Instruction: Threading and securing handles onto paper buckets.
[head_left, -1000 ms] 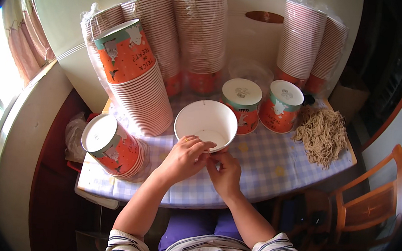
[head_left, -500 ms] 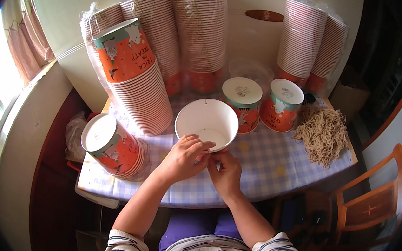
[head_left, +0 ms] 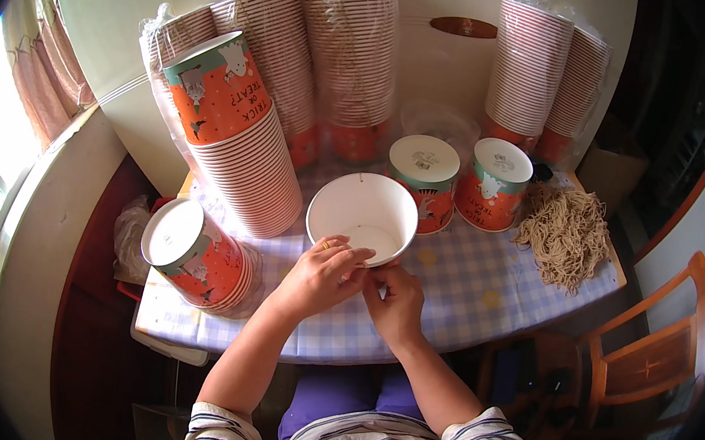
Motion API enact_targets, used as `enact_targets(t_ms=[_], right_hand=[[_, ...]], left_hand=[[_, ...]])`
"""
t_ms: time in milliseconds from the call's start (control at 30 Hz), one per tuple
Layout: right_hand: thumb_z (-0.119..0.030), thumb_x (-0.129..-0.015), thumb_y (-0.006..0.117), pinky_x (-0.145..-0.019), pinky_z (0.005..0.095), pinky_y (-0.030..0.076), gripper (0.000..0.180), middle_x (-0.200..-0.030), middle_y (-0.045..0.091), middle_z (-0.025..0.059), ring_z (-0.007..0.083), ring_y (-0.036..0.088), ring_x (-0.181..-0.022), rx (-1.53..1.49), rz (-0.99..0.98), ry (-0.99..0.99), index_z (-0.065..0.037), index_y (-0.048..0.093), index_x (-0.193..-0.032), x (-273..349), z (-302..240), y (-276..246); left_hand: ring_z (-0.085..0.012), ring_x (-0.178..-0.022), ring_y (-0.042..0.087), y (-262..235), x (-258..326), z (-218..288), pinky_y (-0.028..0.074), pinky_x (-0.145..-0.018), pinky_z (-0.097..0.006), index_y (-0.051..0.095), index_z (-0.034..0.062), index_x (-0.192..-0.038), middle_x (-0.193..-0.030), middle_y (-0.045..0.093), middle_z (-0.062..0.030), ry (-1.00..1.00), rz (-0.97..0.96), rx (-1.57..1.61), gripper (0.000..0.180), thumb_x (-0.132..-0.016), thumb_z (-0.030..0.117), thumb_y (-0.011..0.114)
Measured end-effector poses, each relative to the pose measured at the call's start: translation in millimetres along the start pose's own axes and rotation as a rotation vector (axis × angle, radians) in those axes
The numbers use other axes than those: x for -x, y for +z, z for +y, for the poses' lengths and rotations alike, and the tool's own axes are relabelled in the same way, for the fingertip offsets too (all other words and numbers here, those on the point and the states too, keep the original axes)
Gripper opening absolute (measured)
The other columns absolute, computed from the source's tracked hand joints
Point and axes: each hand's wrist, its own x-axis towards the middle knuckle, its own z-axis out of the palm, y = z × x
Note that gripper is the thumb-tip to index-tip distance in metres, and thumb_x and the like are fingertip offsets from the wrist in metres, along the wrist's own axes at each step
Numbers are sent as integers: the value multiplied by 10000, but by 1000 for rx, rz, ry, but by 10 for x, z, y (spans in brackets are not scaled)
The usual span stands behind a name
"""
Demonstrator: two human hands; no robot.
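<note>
An open paper bucket (head_left: 345, 207), white inside, stands tilted toward me at the middle of the table. My left hand (head_left: 321, 281) grips its near rim, with fingers reaching over into the bucket and a ring on one of them. Just below that rim, on the outside, my right hand (head_left: 397, 307) is closed in a pinch against the wall. What its fingertips hold is hidden. A small brown mark or bit of cord shows near the bucket's far rim. At the right lies a heap of beige cord (head_left: 564, 240).
Two upturned orange-and-green buckets (head_left: 426, 163) stand behind the open one. At the left are a tall bucket stack (head_left: 247, 172) and a short one (head_left: 204, 261). Wrapped stacks (head_left: 347, 54) line the wall. A checked cloth (head_left: 456, 289) covers the table; a wooden chair (head_left: 654, 351) stands right.
Almost nothing differs. My left fingers have shifted very slightly at the rim, while the bucket and my right hand keep their places.
</note>
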Motion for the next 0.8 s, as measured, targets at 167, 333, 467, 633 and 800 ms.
enact_targets(t_ms=[167,333,467,633,800], right_hand=[[-69,-730,731,-602,373,446,98,-700,659,61,244,651,-632,-19,15,1,-67,633,-738,-6,0,1],[-66,-726,728,-590,375,439,95,-694,657,57,244,649,-629,0,12,-9,-73,634,-734,-14,-11,-7],[-60,-721,729,-591,375,453,95,-688,654,62,245,651,-633,3,18,-6,-69,636,-737,-13,4,3],[-50,-726,734,-581,352,504,93,-710,668,90,246,668,-632,-46,17,-7,-48,653,-770,-14,-23,-4],[-48,-740,731,-580,344,512,81,-711,673,95,246,673,-631,-47,20,-11,-42,660,-779,-2,2,-1]], left_hand=[[-211,-752,691,7,7,-9,508,-923,-429,631,59,-1046,-809,697,-52,-6,-6,2,346,-717,34,737],[-230,-775,690,9,5,-32,513,-915,-434,630,58,-1035,-854,699,-71,12,-9,10,335,-719,22,733],[-252,-788,687,3,3,-39,517,-907,-438,629,58,-1033,-884,699,-87,24,3,15,329,-723,8,726],[-259,-798,687,0,14,-31,513,-911,-441,630,64,-1040,-896,702,-85,11,7,16,337,-720,-5,712],[-294,-824,655,-17,-9,33,505,-892,-415,663,54,-1046,-797,661,-103,-8,27,54,354,-694,14,677]])
